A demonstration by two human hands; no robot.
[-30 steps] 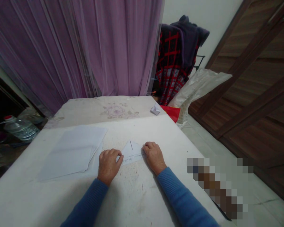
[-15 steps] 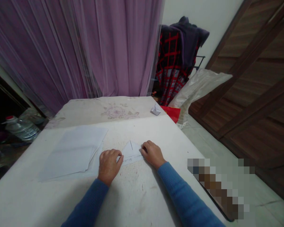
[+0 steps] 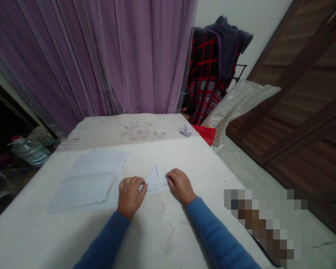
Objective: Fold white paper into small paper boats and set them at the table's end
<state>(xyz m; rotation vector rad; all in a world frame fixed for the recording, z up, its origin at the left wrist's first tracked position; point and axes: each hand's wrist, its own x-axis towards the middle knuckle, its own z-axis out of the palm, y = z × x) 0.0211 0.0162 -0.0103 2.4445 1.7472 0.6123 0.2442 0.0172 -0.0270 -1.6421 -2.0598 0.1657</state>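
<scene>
A small sheet of white paper point(image 3: 156, 180), folded to a peak with a strip along its lower edge, lies on the table between my hands. Dark pen marks show on the strip, and a dark line runs down from the peak. My left hand point(image 3: 130, 196) pinches its left corner between thumb and fingers. At the right corner, the closed fingers of my right hand point(image 3: 182, 186) grip the paper. Both hands hide the corners they hold.
A stack of white sheets point(image 3: 84, 183) lies to the left on the table point(image 3: 162, 239). A small folded paper piece point(image 3: 186, 130) stands near the far right corner. A red bag point(image 3: 205, 133) is beyond the right edge; a large water bottle point(image 3: 30, 150) stands off the left side.
The camera view has shifted slightly. Both hands keep their hold on the folded paper, with hardly any movement.
</scene>
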